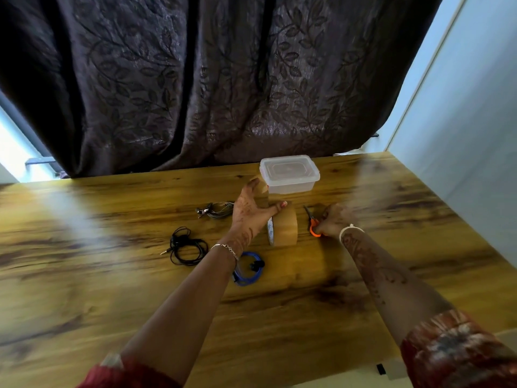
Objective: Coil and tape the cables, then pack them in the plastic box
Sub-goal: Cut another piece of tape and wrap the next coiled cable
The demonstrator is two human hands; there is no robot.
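A roll of brown tape [286, 228] stands on edge in the middle of the wooden table [112, 275]. My left hand [253, 210] grips its top, thumb over the rim. My right hand [334, 221] is closed on the orange handles of a pair of scissors [312, 221] lying to the right of the roll. A clear plastic box [289, 175] with its lid on stands just behind the tape. Three cables lie to the left: a grey bundle [216, 210], black earphones [187, 246] loosely coiled, and a blue coil [249, 268] partly under my left wrist.
A dark patterned curtain [195, 79] hangs behind the table's far edge. A pale wall [461, 121] runs along the right side. A small dark object [380, 369] sits below the table's near right edge.
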